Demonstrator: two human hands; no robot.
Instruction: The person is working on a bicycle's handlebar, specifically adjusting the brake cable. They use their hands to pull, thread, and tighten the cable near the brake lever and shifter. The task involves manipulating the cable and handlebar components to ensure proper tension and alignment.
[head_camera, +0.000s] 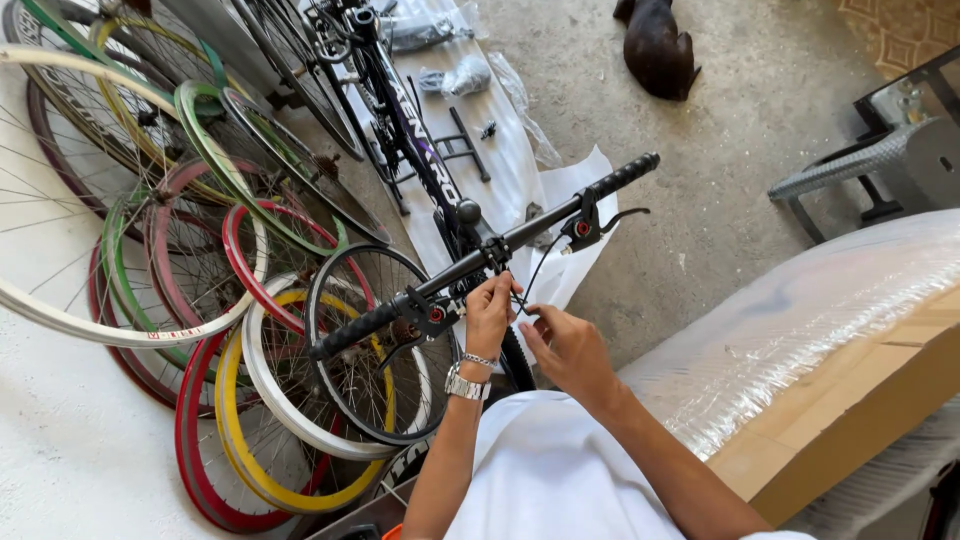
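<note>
I'm fitting the brake cable (527, 281) at the handlebar (480, 258) middle — left hand (489, 312) pinches it beside the stem, right hand (566, 347) half-curled, touching its lower end. Next, I judge: thread it carefully.

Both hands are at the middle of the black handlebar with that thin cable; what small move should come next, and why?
Probably draw the thin black cable taut with the right hand while the left hand steadies it at the black handlebar: it bows loose toward the red-buttoned brake lever.
</note>
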